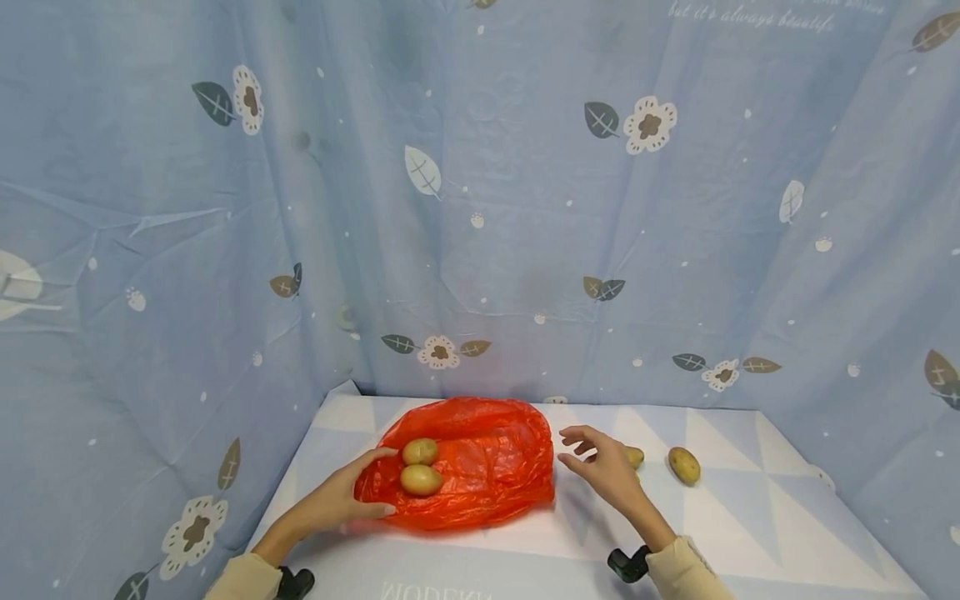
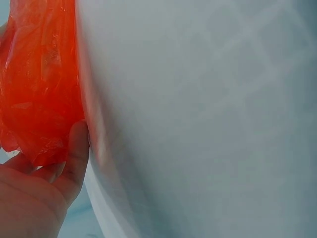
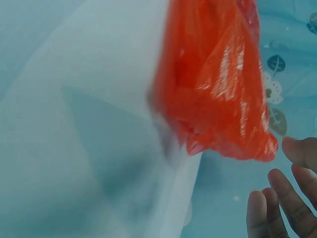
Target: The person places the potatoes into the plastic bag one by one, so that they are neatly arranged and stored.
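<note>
A red plastic bag (image 1: 495, 467) lies spread open on the table, with two potatoes (image 1: 422, 480) inside at its left. My left hand (image 1: 337, 500) rests against the bag's left side, fingers and thumb spread around its edge; the left wrist view shows the hand (image 2: 39, 193) touching the red plastic (image 2: 42, 84). Just off the bag's right edge is my right hand (image 1: 603, 471), its fingers apart and holding nothing. In the right wrist view a gap separates the fingers (image 3: 290, 208) from the bag (image 3: 218, 99).
Right of my right hand lies a potato (image 1: 684, 466), and another one (image 1: 634, 456) is partly hidden behind that hand. A patterned cloth covers the table (image 1: 750, 517). Blue floral curtains (image 1: 525, 208) stand behind and at both sides.
</note>
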Action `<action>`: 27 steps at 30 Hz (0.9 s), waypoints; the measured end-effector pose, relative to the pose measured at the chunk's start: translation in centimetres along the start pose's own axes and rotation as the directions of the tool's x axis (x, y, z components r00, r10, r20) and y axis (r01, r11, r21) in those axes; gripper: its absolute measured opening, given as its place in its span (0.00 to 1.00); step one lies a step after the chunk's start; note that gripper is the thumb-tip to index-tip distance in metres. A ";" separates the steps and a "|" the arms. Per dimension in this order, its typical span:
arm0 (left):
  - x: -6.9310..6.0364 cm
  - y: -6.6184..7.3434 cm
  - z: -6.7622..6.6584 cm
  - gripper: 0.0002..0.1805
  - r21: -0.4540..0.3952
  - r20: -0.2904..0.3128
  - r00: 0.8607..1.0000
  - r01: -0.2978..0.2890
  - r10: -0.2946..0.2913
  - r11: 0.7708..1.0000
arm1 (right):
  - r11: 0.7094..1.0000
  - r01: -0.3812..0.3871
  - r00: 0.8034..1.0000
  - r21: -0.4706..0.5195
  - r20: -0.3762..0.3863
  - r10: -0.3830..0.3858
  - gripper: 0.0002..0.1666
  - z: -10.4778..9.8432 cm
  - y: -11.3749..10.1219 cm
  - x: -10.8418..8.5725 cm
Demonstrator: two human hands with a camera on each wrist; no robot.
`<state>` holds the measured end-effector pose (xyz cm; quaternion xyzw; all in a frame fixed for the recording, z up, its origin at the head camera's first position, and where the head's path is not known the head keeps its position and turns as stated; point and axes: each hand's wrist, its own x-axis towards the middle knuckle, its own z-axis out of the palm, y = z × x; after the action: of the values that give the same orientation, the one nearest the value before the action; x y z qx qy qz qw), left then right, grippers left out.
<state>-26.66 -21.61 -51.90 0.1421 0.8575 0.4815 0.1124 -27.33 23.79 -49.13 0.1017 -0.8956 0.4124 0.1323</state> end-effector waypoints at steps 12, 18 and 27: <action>-0.2 -0.1 -0.3 0.47 0.003 -0.003 1.000 0.006 -0.006 1.000 | 0.999 0.014 0.999 -0.040 -0.038 -0.015 0.20 -1.4 2.8 -1.2; -0.3 0.0 -0.3 0.48 -0.005 -0.014 0.999 0.034 -0.034 0.999 | 0.995 -0.058 0.998 -0.076 -0.023 0.056 0.22 -2.3 4.5 -1.9; 0.2 -0.2 -0.6 0.47 -0.006 0.006 1.000 0.003 -0.003 1.000 | 0.998 -0.018 0.997 -0.058 -0.080 0.013 0.21 -4.0 5.9 -2.6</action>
<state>-27.05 -22.09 -51.75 0.1419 0.8559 0.4836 0.1160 -25.96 30.85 -51.70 0.0743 -0.9020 0.3908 0.1676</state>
